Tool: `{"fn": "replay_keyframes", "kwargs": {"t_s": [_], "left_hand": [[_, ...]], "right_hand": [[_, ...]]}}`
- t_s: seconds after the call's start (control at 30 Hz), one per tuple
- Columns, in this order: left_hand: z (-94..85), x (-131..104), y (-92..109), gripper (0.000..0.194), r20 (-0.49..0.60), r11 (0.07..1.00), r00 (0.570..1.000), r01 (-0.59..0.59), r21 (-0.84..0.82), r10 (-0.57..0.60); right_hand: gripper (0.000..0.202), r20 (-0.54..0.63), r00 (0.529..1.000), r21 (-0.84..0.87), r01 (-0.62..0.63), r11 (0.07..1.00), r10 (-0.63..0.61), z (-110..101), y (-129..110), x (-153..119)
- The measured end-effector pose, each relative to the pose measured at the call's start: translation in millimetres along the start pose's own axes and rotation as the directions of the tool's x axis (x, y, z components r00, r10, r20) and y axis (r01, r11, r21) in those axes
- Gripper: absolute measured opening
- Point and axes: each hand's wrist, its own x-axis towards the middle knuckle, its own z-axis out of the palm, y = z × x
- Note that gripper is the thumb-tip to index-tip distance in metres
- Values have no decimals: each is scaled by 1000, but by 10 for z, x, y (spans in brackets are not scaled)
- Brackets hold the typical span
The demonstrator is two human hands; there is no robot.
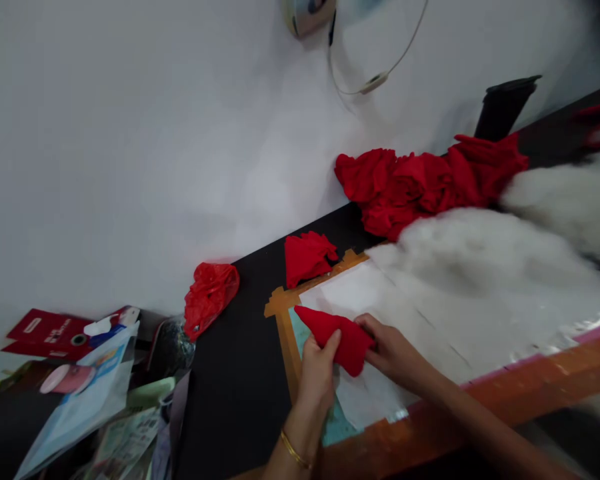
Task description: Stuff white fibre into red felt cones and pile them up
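Observation:
A red cone-shaped cloth piece (pixel 343 342) is held between my two hands, its pointed tip toward the upper left and its wide end to the right. My left hand (pixel 320 365), with a gold bangle at the wrist, grips it from below, thumb on top. At the wide end my right hand (pixel 387 347) has its fingers closed on the edge; the fingertips are partly hidden by the cloth. Below lies a white sheet (pixel 347 290) taped to the table. White fluffy stuffing (pixel 470 250) is heaped to the right.
A large pile of red cloth pieces (pixel 420 180) runs along the wall, with a smaller red cloth bundle (pixel 307 257) nearer. Leftward are a red plastic bag (pixel 211 293), a red box (pixel 47 333) and a pink cup (pixel 69 379). A cable (pixel 375 83) hangs above.

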Motion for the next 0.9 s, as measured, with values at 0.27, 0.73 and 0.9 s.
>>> {"fn": "replay_keyframes", "kwargs": {"t_s": [0.27,0.73,0.9], "left_hand": [[-10,111,6,44,151,983,988,-61,176,35],[-146,68,0,29,306,945,951,-131,299,35],[-59,4,91,39,403,973,913,-39,227,-57]], "right_hand": [[36,2,999,94,-40,995,40,-238,-74,49],[26,16,999,140,-33,990,31,-72,-256,340],[28,47,995,271,-101,957,92,-115,-203,333]]}}
